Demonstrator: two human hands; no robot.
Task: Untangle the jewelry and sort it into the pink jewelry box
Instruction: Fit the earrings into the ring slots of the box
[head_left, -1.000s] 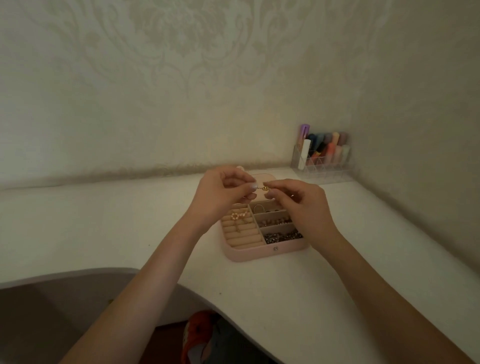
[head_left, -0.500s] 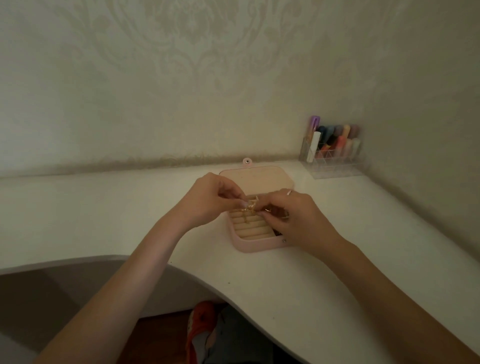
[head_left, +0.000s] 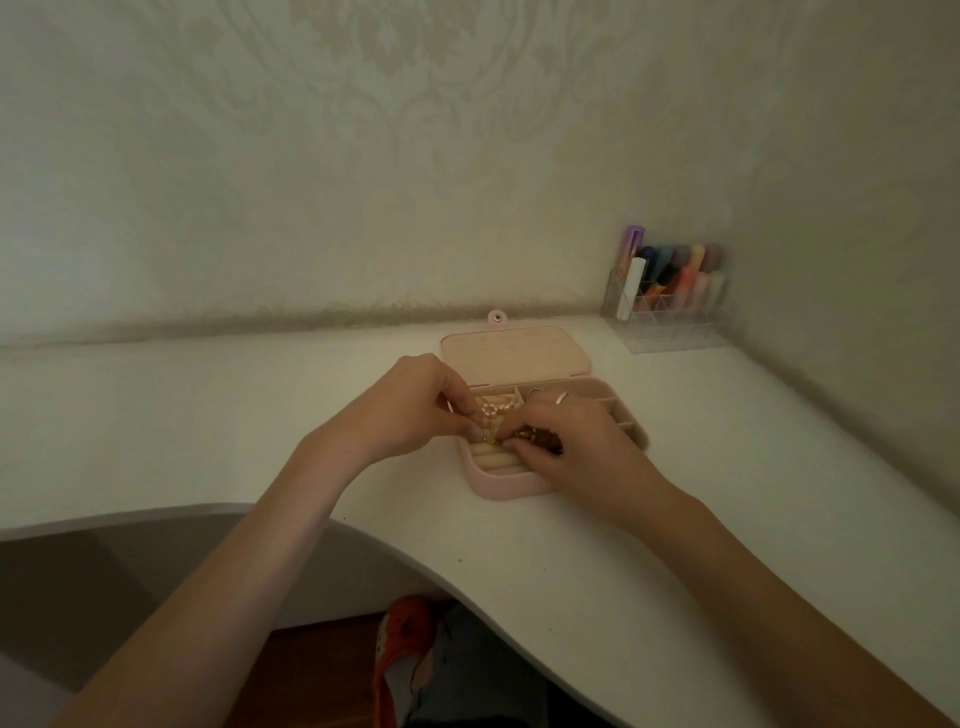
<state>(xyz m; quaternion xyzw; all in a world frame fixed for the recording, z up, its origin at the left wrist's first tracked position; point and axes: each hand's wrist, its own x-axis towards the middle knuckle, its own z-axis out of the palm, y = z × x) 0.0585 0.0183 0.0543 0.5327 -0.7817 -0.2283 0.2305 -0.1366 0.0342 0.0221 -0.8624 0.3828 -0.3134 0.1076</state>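
Left hand and right hand both pinch gold jewelry over the open pink jewelry box, near the desk's curved edge

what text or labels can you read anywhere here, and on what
None can be read.
Pink jewelry box: no lettering shows on its front wall or open lid.
Tubes in the clear organizer: any print is too blurred to read.
Wall and white desk: pattern only, no writing.

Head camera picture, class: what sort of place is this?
Probably a home dressing table: a white curved tabletop against damask-patterned wallpaper, an open pink jewelry box, and a clear organiser of coloured cosmetic tubes.
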